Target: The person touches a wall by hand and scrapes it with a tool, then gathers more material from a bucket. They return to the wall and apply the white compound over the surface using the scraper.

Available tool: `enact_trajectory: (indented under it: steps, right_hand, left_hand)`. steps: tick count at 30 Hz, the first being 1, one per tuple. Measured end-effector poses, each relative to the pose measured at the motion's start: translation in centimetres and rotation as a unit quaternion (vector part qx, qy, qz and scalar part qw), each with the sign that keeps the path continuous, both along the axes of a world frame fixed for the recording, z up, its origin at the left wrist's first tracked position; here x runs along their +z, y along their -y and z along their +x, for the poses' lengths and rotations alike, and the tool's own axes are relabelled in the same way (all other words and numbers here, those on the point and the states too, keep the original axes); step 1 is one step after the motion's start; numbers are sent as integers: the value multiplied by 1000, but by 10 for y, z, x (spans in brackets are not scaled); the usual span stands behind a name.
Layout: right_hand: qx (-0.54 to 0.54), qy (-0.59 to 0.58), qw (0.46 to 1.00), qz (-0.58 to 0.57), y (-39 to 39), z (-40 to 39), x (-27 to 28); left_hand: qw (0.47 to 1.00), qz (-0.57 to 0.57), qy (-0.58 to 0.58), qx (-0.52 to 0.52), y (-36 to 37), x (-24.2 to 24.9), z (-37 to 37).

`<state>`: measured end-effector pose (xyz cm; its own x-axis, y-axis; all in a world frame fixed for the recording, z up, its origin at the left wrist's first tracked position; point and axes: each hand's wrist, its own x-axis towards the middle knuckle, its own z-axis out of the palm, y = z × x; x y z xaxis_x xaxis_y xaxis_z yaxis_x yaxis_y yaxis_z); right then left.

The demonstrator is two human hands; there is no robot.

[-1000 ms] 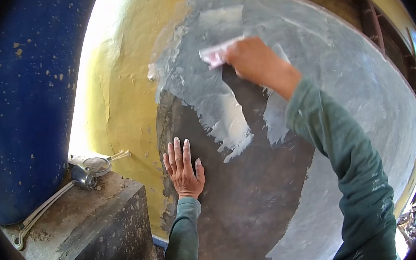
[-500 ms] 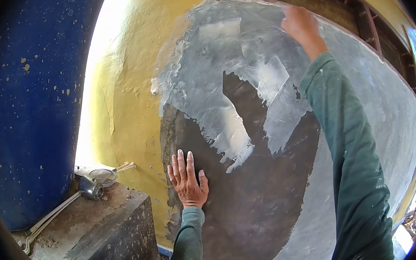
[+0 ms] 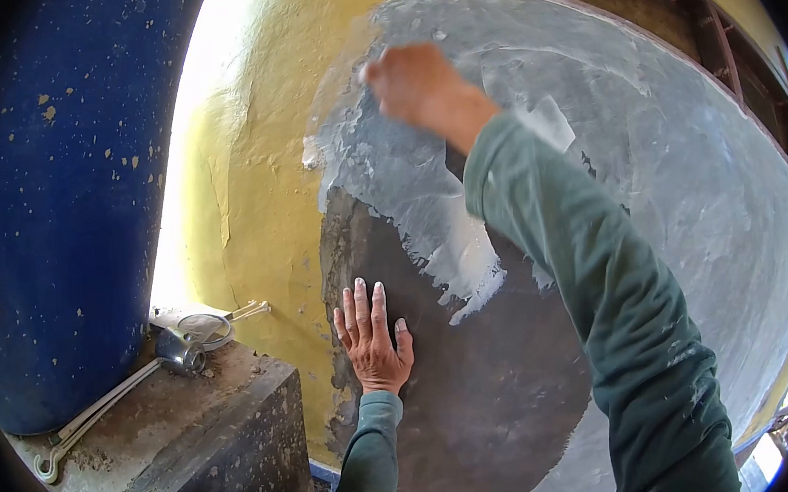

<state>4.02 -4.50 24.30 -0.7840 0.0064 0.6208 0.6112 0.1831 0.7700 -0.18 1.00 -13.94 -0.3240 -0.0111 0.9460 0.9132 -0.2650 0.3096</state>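
My left hand (image 3: 376, 341) lies flat with fingers spread on the bare dark patch of wall (image 3: 481, 379), beside its rough left edge. Higher up, my right hand (image 3: 418, 89) is closed at the upper left of the wet grey coating (image 3: 667, 156); motion blurs its fingers, and whatever they grip is hidden. A pale, shiny streak of coating (image 3: 470, 258) runs down below my right forearm. Both arms wear green sleeves, the right one marked with pale smears.
A blue speckled barrel (image 3: 63, 209) stands at the left on a concrete ledge (image 3: 214, 440). A metal cylinder with a wire loop (image 3: 181, 351) and pale rods lie there. Yellow wall (image 3: 267, 191) borders the coating; a brown frame (image 3: 713, 40) is at the upper right.
My right hand has swept left across the upper wall from near the brown frame. My left hand stays flat on the wall, and the view has shifted slightly.
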Motion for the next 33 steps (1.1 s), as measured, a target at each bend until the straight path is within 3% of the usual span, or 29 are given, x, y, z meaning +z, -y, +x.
enact_trajectory:
  steps: [2, 4, 5, 7, 8, 10, 11, 13, 15, 18, 20, 22, 25, 29, 30, 33]
  right_hand:
    - [16, 96, 995, 29, -3, 0, -45]
    - [31, 153, 986, -66, 0, -3, -78]
    - [33, 154, 985, -63, 7, -2, -79]
    - [51, 151, 973, -169, 20, 9, -75]
    - [233, 176, 956, -35, -33, 6, -52]
    - [170, -11, 972, -163, 21, 14, 8]
    - [202, -64, 966, -149, 34, 25, 33]
    - [201, -105, 974, -17, 26, 34, 85]
    - [91, -243, 965, 41, 13, 26, 124]
    - [159, -198, 958, 135, -8, 29, 123]
    - [120, -211, 963, 113, -13, 20, 120]
    - [78, -223, 968, 87, -20, 9, 113]
    - [72, -122, 987, 72, -25, -19, 87]
    - [19, 97, 995, 10, -9, -39, -37]
    - [55, 139, 989, -18, -11, -38, -62]
    - [67, 202, 974, -78, -2, -35, -102]
  left_hand:
    - [1000, -1, 0, 1, 0, -1, 1]
    - [1000, 0, 2, 7, 0, 0, 0]
    - [1000, -2, 1, 6, 0, -1, 0]
    - [1000, -5, -1, 9, 0, -1, 0]
    - [1000, 0, 3, -2, -1, -2, 0]
    - [1000, 7, 8, -13, -2, -1, 0]
    - [1000, 6, 9, -10, -2, -2, 0]
    - [1000, 7, 9, -14, -3, -2, 0]
    - [1000, 6, 10, -13, -3, -2, 0]
    - [1000, 0, 1, 3, 0, -2, 0]
    - [1000, 1, 0, -4, 0, -1, -1]
    - [1000, 4, 0, -4, 0, -1, -1]
    - [1000, 10, 6, -14, -3, -2, -3]
    - [1000, 16, 0, -16, -3, -2, -2]
    - [1000, 15, -1, -15, -2, -2, -2]
    - [1000, 12, -5, -9, 0, -2, -1]
